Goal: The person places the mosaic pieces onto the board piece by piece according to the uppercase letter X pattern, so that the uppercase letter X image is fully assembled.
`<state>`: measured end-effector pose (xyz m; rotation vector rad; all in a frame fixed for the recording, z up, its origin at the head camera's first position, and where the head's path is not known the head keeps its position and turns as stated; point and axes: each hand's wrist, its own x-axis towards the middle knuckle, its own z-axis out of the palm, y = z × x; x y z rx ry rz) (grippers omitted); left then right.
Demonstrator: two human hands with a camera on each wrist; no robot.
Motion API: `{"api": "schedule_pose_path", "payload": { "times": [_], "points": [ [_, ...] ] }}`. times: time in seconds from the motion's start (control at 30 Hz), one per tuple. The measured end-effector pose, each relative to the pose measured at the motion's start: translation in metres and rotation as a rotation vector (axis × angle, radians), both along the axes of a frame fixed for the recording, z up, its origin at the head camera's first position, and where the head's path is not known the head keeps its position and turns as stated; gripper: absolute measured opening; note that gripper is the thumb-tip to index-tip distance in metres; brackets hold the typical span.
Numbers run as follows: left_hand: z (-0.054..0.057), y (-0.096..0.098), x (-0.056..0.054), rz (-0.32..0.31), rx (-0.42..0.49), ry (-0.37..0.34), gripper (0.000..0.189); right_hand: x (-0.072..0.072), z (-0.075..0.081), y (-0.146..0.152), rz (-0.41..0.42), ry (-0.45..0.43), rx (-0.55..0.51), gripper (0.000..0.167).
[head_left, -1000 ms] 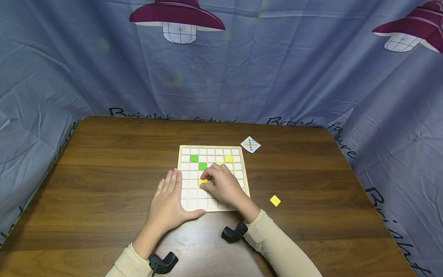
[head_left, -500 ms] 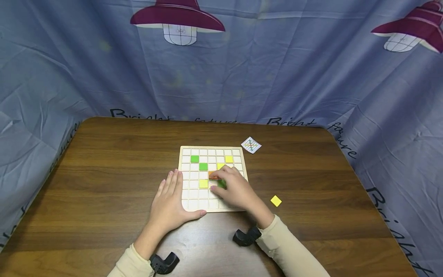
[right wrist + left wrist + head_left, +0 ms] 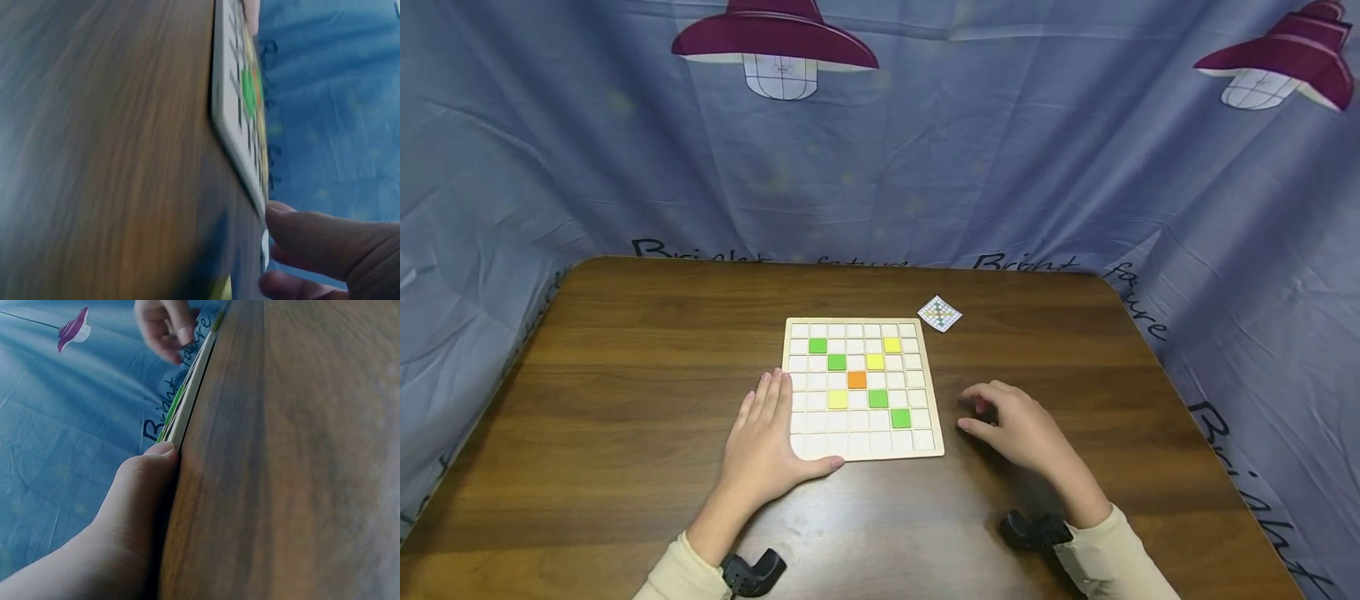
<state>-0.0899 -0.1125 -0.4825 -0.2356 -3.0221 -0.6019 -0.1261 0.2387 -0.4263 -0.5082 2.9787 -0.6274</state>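
A square wooden grid board lies on the table with several green tiles, three yellow tiles and an orange tile along two crossing diagonals. Against its left and near edges rests my left hand, fingers straight and thumb spread along the near side. To the right of the board my right hand hovers with thumb and fingers apart, nothing visible between them. A loose yellow tile shows partly at the bottom of the right wrist view; my right hand hides it in the head view.
Behind the board's far right corner lies a small card printed with a coloured grid. A brown wooden table carries everything, and a blue curtain hangs around its far and side edges.
My right hand let go of the yellow tile in the board's lower left diagonal, then moved right off the board to above the loose tile. My left hand stays still.
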Motion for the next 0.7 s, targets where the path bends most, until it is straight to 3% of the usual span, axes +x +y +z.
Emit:
{"api": "schedule_pose_path", "payload": {
  "times": [0.17, 0.27, 0.47, 0.7],
  "points": [
    [0.001, -0.001, 0.001, 0.003, 0.008, 0.005, 0.141, 0.007, 0.001, 0.023, -0.052, -0.064, 0.111, 0.045],
    [0.001, -0.001, 0.000, 0.000, 0.010, 0.006, 0.141, 0.010, -0.001, 0.031, -0.085, -0.097, 0.129, 0.045],
    [0.001, -0.001, 0.001, -0.001, 0.007, 0.006, 0.141, 0.012, -0.008, 0.035, -0.075, -0.096, 0.016, 0.024],
    [0.001, 0.000, 0.000, -0.001, 0.007, 0.003, 0.141, 0.006, -0.015, 0.026, -0.068, -0.094, -0.129, 0.022]
  ]
}}
